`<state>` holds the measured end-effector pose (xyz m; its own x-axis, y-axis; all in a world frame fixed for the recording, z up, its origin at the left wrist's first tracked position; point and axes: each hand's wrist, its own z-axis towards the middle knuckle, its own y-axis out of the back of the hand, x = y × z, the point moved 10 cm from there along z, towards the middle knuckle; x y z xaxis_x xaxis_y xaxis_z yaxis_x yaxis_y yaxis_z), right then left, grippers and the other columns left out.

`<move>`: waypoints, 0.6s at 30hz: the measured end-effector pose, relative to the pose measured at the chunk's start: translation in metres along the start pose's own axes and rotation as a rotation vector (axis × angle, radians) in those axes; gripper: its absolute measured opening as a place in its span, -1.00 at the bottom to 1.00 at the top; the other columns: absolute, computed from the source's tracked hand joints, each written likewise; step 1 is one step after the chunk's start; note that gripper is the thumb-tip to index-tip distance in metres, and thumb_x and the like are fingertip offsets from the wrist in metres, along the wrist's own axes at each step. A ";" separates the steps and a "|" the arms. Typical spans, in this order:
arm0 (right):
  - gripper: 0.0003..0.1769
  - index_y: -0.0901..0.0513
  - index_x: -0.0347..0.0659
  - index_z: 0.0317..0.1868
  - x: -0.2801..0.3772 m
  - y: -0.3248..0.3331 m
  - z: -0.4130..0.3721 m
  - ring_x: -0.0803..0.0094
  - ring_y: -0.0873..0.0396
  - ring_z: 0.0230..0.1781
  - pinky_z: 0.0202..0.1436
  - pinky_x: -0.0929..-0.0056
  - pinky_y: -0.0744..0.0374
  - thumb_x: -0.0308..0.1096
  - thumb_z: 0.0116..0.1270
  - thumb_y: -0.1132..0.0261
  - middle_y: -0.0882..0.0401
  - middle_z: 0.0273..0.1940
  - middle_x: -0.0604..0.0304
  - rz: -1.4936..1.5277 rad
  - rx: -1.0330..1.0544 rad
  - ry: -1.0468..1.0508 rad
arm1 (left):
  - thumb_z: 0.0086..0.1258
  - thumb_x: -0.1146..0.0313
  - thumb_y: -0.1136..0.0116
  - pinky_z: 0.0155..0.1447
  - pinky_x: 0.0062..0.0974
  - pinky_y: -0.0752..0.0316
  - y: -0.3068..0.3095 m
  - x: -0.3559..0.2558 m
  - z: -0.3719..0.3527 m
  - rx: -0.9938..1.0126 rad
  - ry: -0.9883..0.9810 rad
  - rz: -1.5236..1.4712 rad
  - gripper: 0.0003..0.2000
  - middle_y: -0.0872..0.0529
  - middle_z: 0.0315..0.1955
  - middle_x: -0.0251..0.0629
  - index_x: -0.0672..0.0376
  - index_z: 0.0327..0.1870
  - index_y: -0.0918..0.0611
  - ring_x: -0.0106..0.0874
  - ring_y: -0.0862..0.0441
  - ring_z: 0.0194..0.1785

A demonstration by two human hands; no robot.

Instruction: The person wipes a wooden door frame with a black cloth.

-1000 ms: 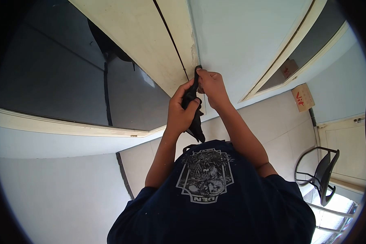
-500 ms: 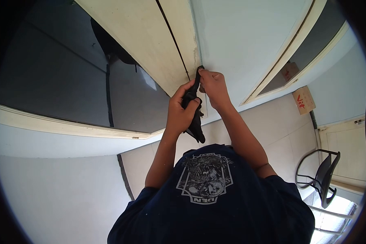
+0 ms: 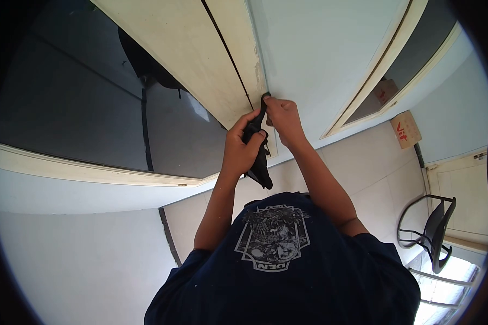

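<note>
A black cloth-like item (image 3: 261, 169) hangs in front of my chest, narrow at its upper end. My left hand (image 3: 241, 149) is wrapped round its middle, thumb across the front. With bent fingers, my right hand (image 3: 284, 116) pinches the narrow upper end beside the door frame. The exact shape of the item is hard to make out, since my fingers cover part of it. Small dark parts stick out at its right side.
A cream door frame (image 3: 195, 49) and dark glass panel (image 3: 184, 130) stand close ahead and left. A pale wall (image 3: 320, 49) rises ahead. To the right are a cardboard box (image 3: 405, 130) and a black chair (image 3: 435, 227) on the tiled floor (image 3: 363, 168).
The view has shifted slightly. Both hands keep their hold on the black item, and my right hand sits slightly lower in view.
</note>
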<state>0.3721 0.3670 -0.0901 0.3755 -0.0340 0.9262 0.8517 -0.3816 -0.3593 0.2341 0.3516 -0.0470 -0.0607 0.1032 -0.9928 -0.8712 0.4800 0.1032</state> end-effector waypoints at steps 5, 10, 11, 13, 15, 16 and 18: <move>-0.55 -0.37 -0.09 -0.64 -0.029 0.011 -0.003 0.62 -0.14 -0.65 -0.54 0.50 -0.20 -0.22 0.43 -0.24 -0.22 -0.66 0.44 -0.001 -0.042 -0.081 | 0.32 0.52 -0.18 -0.14 -0.59 -0.54 -0.006 0.026 -0.004 0.002 0.070 0.004 -0.51 -0.68 -0.20 -0.30 0.24 0.32 -0.53 -0.59 -0.59 -0.27; -0.54 -0.39 -0.11 -0.65 0.005 0.000 -0.003 0.63 -0.15 -0.65 -0.54 0.52 -0.20 -0.21 0.45 -0.23 -0.23 -0.67 0.43 -0.032 -0.003 0.037 | 0.32 0.52 -0.18 -0.14 -0.59 -0.53 0.001 0.003 0.000 -0.013 0.013 -0.040 -0.52 -0.68 -0.22 -0.30 0.23 0.31 -0.54 -0.59 -0.58 -0.27; -0.53 -0.39 -0.12 -0.65 -0.001 0.001 -0.004 0.64 -0.15 -0.65 -0.53 0.52 -0.21 -0.22 0.45 -0.23 -0.24 -0.66 0.43 -0.037 -0.012 0.024 | 0.32 0.52 -0.18 -0.14 -0.59 -0.54 0.002 0.001 0.003 -0.005 0.004 -0.045 -0.52 -0.68 -0.23 -0.31 0.23 0.31 -0.54 -0.59 -0.58 -0.27; -0.53 -0.40 -0.12 -0.66 -0.015 0.005 0.000 0.64 -0.15 -0.64 -0.53 0.52 -0.21 -0.22 0.46 -0.23 -0.24 -0.66 0.43 -0.049 -0.014 0.019 | 0.32 0.52 -0.17 -0.14 -0.59 -0.53 0.001 0.009 0.004 0.009 0.052 0.000 -0.52 -0.67 -0.24 -0.31 0.23 0.31 -0.54 -0.59 -0.58 -0.27; -0.52 -0.42 -0.14 -0.66 -0.045 0.014 0.001 0.65 -0.16 -0.64 -0.53 0.53 -0.21 -0.22 0.46 -0.23 -0.25 -0.66 0.43 -0.009 -0.012 -0.061 | 0.32 0.52 -0.17 -0.14 -0.59 -0.53 -0.002 0.026 0.002 0.021 0.114 0.043 -0.53 -0.67 -0.25 -0.32 0.23 0.30 -0.55 -0.59 -0.58 -0.28; -0.52 -0.42 -0.14 -0.66 -0.043 0.013 0.001 0.65 -0.16 -0.64 -0.53 0.53 -0.21 -0.22 0.46 -0.23 -0.25 -0.66 0.43 -0.008 -0.010 -0.064 | 0.32 0.52 -0.17 -0.15 -0.58 -0.53 -0.003 0.031 0.001 0.016 0.113 0.026 -0.53 -0.67 -0.26 -0.32 0.23 0.30 -0.55 -0.59 -0.59 -0.28; -0.52 -0.44 -0.16 -0.67 -0.038 0.013 0.000 0.66 -0.17 -0.63 -0.53 0.53 -0.20 -0.21 0.46 -0.23 -0.25 -0.66 0.44 -0.051 -0.034 -0.030 | 0.32 0.52 -0.17 -0.16 -0.58 -0.54 -0.003 0.038 -0.005 0.015 0.123 0.013 -0.53 -0.67 -0.27 -0.33 0.23 0.30 -0.55 -0.59 -0.59 -0.28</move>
<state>0.3693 0.3631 -0.1300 0.3437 0.0139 0.9390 0.8572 -0.4129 -0.3076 0.2316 0.3498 -0.0849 -0.1320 0.0023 -0.9912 -0.8626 0.4923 0.1160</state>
